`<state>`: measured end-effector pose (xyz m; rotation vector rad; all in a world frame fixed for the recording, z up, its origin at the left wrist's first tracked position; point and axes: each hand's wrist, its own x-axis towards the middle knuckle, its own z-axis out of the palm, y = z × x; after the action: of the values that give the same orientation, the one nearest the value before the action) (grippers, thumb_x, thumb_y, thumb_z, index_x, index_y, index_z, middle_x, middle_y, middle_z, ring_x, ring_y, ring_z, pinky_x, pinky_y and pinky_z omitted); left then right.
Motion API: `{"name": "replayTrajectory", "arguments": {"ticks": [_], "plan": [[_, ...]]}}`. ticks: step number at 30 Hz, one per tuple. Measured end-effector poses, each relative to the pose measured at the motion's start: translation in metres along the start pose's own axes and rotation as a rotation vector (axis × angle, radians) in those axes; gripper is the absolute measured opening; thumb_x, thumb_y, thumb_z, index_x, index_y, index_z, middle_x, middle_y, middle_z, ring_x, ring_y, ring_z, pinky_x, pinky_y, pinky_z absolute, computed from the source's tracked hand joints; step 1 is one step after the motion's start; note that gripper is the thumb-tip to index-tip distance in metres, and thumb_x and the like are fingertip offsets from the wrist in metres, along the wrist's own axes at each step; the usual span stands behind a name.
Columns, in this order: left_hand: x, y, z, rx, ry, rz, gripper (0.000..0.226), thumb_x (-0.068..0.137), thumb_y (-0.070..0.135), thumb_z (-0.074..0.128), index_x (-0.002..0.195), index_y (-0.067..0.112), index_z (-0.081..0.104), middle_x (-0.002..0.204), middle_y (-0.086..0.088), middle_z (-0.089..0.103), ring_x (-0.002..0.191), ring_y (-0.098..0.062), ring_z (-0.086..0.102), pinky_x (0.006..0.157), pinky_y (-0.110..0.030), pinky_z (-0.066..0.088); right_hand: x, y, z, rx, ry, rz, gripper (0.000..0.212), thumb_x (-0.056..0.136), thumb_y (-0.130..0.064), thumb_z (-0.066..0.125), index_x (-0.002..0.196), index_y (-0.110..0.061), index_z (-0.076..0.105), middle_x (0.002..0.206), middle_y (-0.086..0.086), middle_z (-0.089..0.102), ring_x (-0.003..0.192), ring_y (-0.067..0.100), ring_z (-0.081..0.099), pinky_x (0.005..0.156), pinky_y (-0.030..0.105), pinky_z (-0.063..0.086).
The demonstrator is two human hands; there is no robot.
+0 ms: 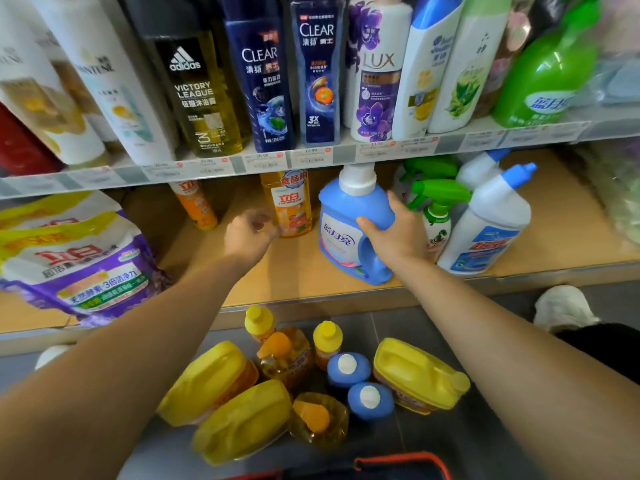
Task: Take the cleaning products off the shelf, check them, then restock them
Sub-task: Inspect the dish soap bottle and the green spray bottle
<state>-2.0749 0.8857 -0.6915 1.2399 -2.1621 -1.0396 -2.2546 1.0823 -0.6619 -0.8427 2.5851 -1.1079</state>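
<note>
The right hand (391,233) grips the blue plastic detergent bottle with white cap (346,230) at its shoulder, probably to bear its weight; it stands on the tan lower shelf (554,237). At 9 o'clock, the left hand (247,233), loosely curled and empty, hovers beside the orange dish-soap bottle (291,206).

adidas bottle (197,95): "victory league" | two blue bottles (261,81): "clear" | purple bottle (375,74): "lux"

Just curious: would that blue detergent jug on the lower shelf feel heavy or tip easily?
Probably heavy: the blue detergent jug is capped shop stock, likely full. Its moulded plastic looks stiff where the right hand grips it. Its wide base should resist tipping.
</note>
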Motion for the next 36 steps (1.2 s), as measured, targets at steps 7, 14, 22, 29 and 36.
{"name": "replayTrajectory", "arguments": {"ticks": [7, 14, 22, 29, 36], "plan": [[0.048, -0.007, 0.018, -0.192, -0.026, -0.085, 0.106, 0.073, 0.037, 0.090, 0.156, 0.017, 0.028, 0.156, -0.005, 0.043, 0.141, -0.023, 0.043, 0.110, -0.041, 0.043, 0.027, -0.006, 0.023, 0.023, 0.169, 0.050, 0.073, 0.092, -0.040, 0.068, 0.155, -0.031, 0.033, 0.145, 0.008, 0.056, 0.134, 0.038, 0.047, 0.105, 0.047, 0.044], [0.073, -0.005, 0.029, -0.479, 0.036, -0.094, 0.103, 0.058, 0.032, 0.098, 0.143, 0.021, 0.039, 0.141, 0.002, 0.057, 0.126, -0.012, 0.055, 0.099, -0.033, 0.049, 0.037, -0.010, 0.037, 0.018, 0.231, 0.078, 0.069, 0.093, -0.035, 0.067, 0.154, -0.036, 0.034, 0.138, 0.013, 0.060, 0.128, 0.039, 0.052, 0.101, 0.046, 0.045], [0.028, -0.011, 0.017, -0.385, 0.064, 0.011, 0.080, 0.059, 0.037, 0.098, 0.126, 0.018, 0.060, 0.116, 0.007, 0.072, 0.103, 0.001, 0.068, 0.095, -0.040, 0.058, 0.032, -0.004, 0.023, 0.125, 0.088, 0.031, 0.069, 0.097, -0.019, 0.063, 0.156, -0.031, 0.031, 0.150, 0.009, 0.050, 0.132, 0.031, 0.050, 0.104, 0.032, 0.039], [-0.048, -0.020, -0.002, -0.320, -0.012, 0.104, 0.067, 0.054, 0.044, 0.098, 0.108, 0.020, 0.067, 0.107, 0.003, 0.076, 0.100, -0.016, 0.072, 0.086, -0.050, 0.061, 0.004, 0.010, -0.012, 0.139, -0.246, -0.024, 0.084, 0.090, -0.015, 0.073, 0.158, -0.018, 0.023, 0.155, 0.008, 0.043, 0.141, 0.026, 0.043, 0.113, 0.037, 0.038], [-0.097, 0.025, -0.043, -0.178, -0.040, 0.274, 0.072, 0.057, 0.043, 0.098, 0.118, 0.019, 0.068, 0.113, 0.005, 0.073, 0.105, -0.013, 0.068, 0.092, -0.047, 0.057, -0.051, -0.004, -0.043, 0.030, -0.583, -0.110, 0.074, 0.077, -0.034, 0.085, 0.142, -0.019, 0.054, 0.129, 0.006, 0.063, 0.110, 0.017, 0.062, 0.091, 0.029, 0.048]]}}
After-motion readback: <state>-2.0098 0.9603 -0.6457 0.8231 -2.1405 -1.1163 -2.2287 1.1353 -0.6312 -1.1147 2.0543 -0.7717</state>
